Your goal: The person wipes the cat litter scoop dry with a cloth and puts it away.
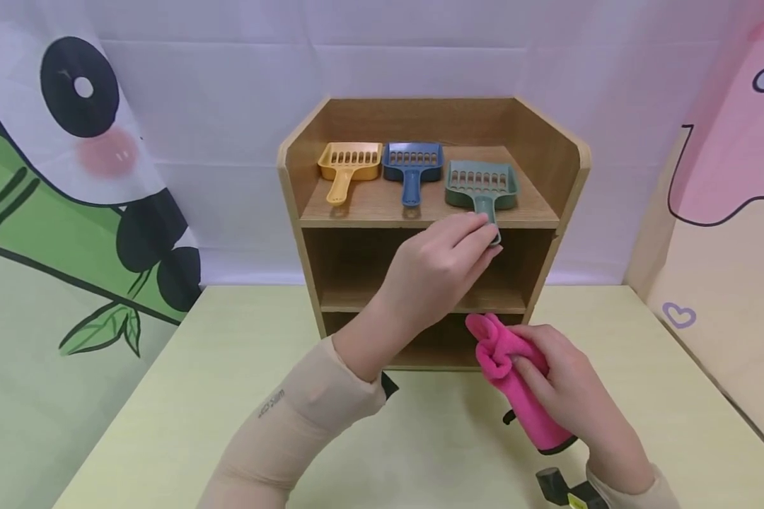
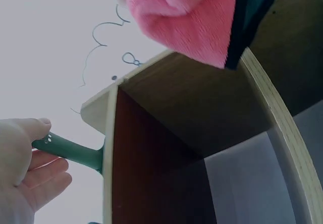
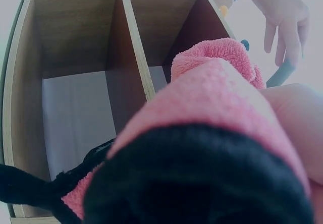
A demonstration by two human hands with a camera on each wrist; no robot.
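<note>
My left hand (image 1: pixel 436 261) pinches the handle end of a grey-green litter scoop (image 1: pixel 482 180) between thumb and fingers. The slotted head lies on the top shelf at the right, and its handle juts over the front edge. In the left wrist view the thumb lies along the top of the green handle (image 2: pixel 75 152). Lower down and to the right, my right hand (image 1: pixel 566 382) grips a bunched pink plush cloth (image 1: pixel 522 396) with black edging, held up in front of the lower shelves. A black loop (image 3: pixel 30 183) hangs off the cloth in the right wrist view.
A yellow litter scoop (image 1: pixel 350 161) and a blue one (image 1: pixel 412 162) lie left of the green scoop, handles forward. The wooden shelf unit (image 1: pixel 574 170) has raised sides and two open compartments below. It stands on a pale yellow table (image 1: pixel 229 367), before a printed cloth backdrop (image 1: pixel 229 141).
</note>
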